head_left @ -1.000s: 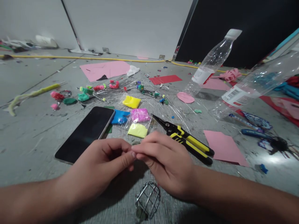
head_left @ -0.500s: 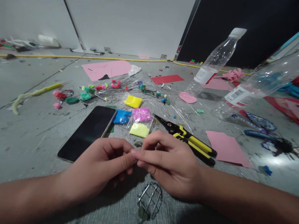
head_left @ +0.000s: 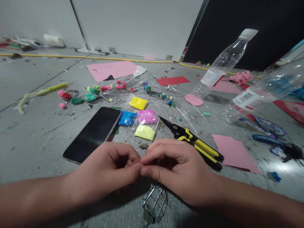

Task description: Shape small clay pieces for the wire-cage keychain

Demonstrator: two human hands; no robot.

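Roughly left to right: fuzzy yellow-green strip (head_left: 42,92) on the grey floor (head_left: 35,152), well short of the yellow cable (head_left: 118,59) along the floor's far edge; black smartphone (head_left: 93,134), lower right part behind the left hand (head_left: 106,171); that hand's thumb and forefinger nearly together, tips meeting the right hand's; cannot tell whether anything is pinched there; blue clay packet (head_left: 127,118) touching the phone's upper right edge; pale yellow clay packet (head_left: 144,132) beyond the fingertips; openwork wire frame (head_left: 155,201) on the floor just below the hands, dark greenish lump (head_left: 148,216) at its near end; right hand (head_left: 178,172) curled, thumb and forefinger tips close together, contents hidden; black-and-yellow pliers (head_left: 193,141) just beyond its knuckles.

Judgement: such small fingertip work wants light, even pressure and steadied wrists; tilting both hands would let the pinch be checked; knuckles best kept off the wire frame, which looks easily bent.
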